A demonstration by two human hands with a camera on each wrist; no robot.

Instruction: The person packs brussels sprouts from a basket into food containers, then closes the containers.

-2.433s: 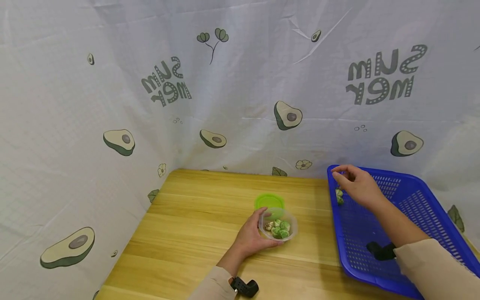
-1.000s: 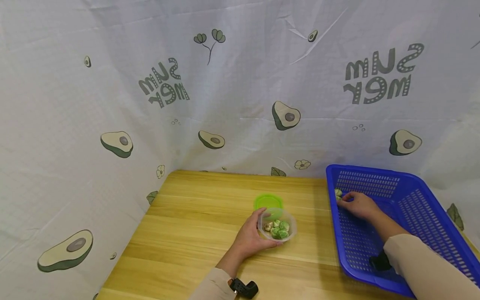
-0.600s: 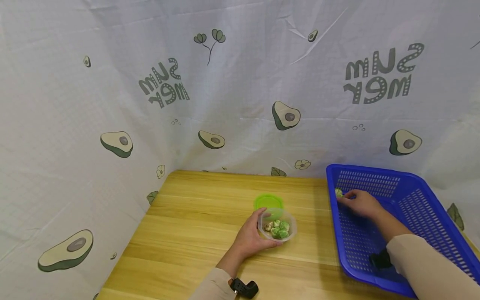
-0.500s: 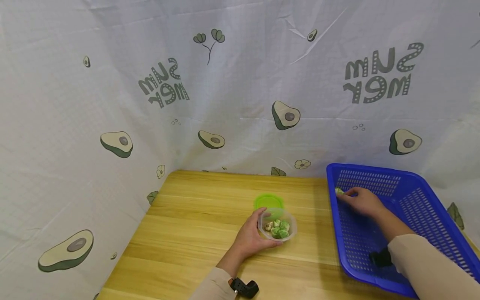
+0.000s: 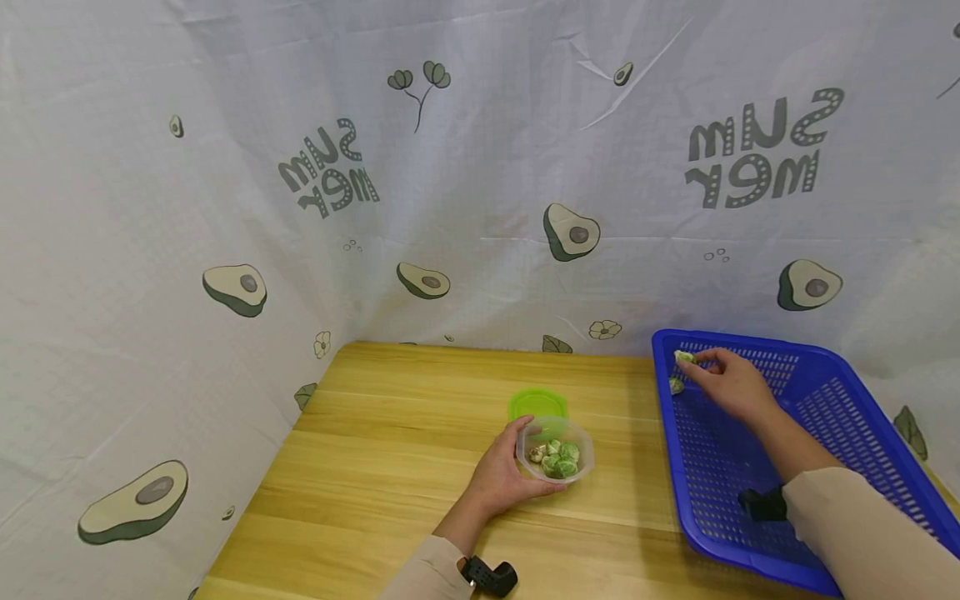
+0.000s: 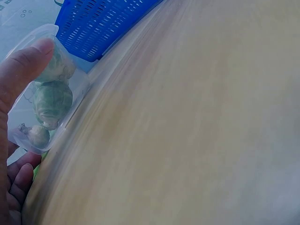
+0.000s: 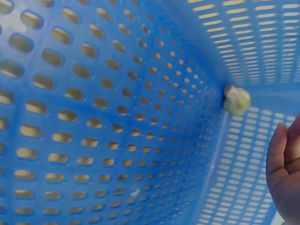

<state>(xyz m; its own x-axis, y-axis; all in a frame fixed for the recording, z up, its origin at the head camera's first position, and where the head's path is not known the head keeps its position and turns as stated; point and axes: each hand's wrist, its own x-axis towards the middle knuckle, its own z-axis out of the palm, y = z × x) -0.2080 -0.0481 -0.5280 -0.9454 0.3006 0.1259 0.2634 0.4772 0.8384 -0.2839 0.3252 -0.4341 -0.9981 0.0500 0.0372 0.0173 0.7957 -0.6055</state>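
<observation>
My left hand [image 5: 501, 472] grips a clear plastic tub [image 5: 585, 454] from its left side, thumb and fingers around the wall. Inside lie several small Brussels sprouts [image 5: 561, 460], which the left wrist view shows through the plastic. At the far left corner of a blue basket [image 5: 678, 483], my right hand [image 5: 733, 385] pinches one Brussels sprout [image 5: 684, 357] between thumb and fingers, level with the rim. Below it a single sprout [image 5: 677, 386] rests in the basket's corner, also seen in the right wrist view, where the pinched one is hidden.
A bright green lid [image 5: 537, 403] lies on the wooden table [image 5: 375, 467] just behind the tub. The slotted basket takes up the table's right side. A white printed curtain [image 5: 480, 167] hangs behind and to the left.
My right hand has reached down into the basket's corner, taken hold of a sprout and come up with it to rim height. The left hand and tub have stayed in place.
</observation>
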